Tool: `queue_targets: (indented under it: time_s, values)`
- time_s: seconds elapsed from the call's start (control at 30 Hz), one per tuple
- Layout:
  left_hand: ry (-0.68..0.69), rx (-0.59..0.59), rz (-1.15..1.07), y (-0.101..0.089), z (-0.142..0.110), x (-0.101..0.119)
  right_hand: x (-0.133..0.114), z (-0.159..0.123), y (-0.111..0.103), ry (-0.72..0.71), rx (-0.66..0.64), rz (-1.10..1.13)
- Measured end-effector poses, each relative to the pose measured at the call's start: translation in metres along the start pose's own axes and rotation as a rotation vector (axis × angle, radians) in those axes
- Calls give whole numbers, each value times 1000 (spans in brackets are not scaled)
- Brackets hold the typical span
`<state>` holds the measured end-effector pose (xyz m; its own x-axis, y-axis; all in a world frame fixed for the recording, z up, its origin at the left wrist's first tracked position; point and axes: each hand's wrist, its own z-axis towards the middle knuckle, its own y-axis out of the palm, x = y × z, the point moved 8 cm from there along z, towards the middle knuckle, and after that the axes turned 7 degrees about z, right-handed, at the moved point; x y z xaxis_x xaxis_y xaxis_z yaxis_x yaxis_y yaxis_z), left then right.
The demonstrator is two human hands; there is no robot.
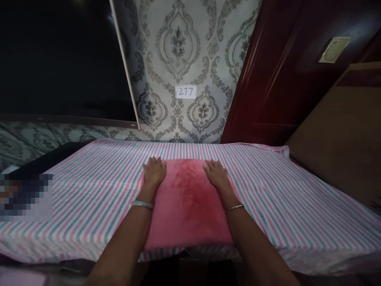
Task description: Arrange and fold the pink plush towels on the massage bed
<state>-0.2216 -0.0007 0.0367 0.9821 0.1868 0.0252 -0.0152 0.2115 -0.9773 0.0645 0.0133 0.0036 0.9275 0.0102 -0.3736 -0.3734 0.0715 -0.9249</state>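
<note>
A pink plush cloth (190,202), roughly rectangular, lies flat on a striped tablecloth (98,190). Darker red patches show in its pile. My left hand (154,171) rests at the cloth's far left corner with fingers spread and pointing away from me. At the far right corner lies my right hand (216,173), palm down, its fingers also spread. Both hands touch the cloth and neither grips it. A bangle circles each wrist.
Patterned wallpaper with a paper label (186,91) reading 277 rises behind the table. A dark television (65,59) stands at the left. On the right are a dark red door (268,79) and a large cardboard box (342,131).
</note>
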Motion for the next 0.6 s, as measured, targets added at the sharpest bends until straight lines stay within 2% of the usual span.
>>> queue_targets:
  time_s: [0.07, 0.13, 0.23, 0.33, 0.4, 0.43, 0.5, 0.6]
  values:
    - [-22, 89, 18, -12, -5, 3, 0, 0, 0, -1, 12, -6]
    - [19, 125, 18, -21, -13, 19, -1, -1, 1, 0, 17, -7]
    - [260, 57, -50, -23, -30, 76, 0, -1, 2, -6, 41, -6]
    - [534, -62, -122, -10, -54, 141, 2, 0, 4, -22, 62, -18]
    - [592, -94, -131, -1, -61, 163, 3, 0, 6, -31, 62, -35]
    - [592, -96, -125, 2, -61, 167, 3, 0, 7, -32, 62, -40]
    - [552, -74, -101, 6, -55, 158, 3, 0, 7, -28, 67, -39]
    - [433, -55, -44, 6, -36, 117, 2, 0, 6, -29, 76, -29]
